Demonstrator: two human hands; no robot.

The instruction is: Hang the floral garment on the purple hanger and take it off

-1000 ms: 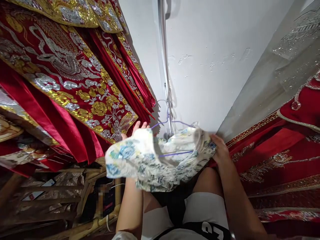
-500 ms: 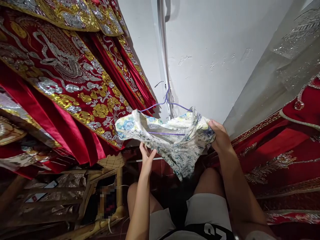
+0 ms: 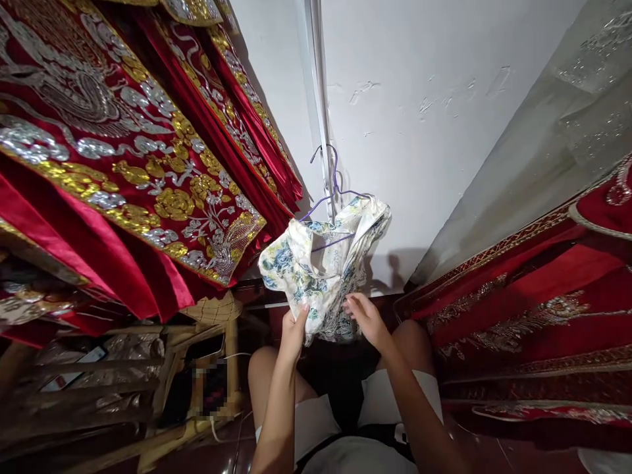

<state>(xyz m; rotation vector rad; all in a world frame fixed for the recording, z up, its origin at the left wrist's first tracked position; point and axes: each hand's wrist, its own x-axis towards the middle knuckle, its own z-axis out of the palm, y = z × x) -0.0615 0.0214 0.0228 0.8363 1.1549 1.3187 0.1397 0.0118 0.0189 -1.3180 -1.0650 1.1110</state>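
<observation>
A white short-sleeved top (image 3: 316, 280) with blue and yellow flower print hangs on a thin purple wire hanger (image 3: 336, 178). Its neckline faces up and the hanger's lower bar crosses the opening. My left hand (image 3: 295, 332) pinches the front of the top low on its left side, thumb on the outside. My right hand (image 3: 368, 320) is at the top's right side, its fingers loosely bent and somewhat apart, close to the gathered grey-patterned fabric. Whether the fingertips press on the cloth is hard to see.
Red garments with gold and silver embroidery (image 3: 172, 197) hang at left; a red beaded garment (image 3: 533, 309) and a sheer sequined one (image 3: 592, 112) are at right. A bamboo rack (image 3: 230, 362) stands low at left, with a cable. Behind is a white wall (image 3: 405, 131) with a vertical pipe (image 3: 316, 85).
My right hand has let go of the right sleeve and moved down and inward. The top has turned and bunched narrower. My left hand keeps hold, slightly lower.
</observation>
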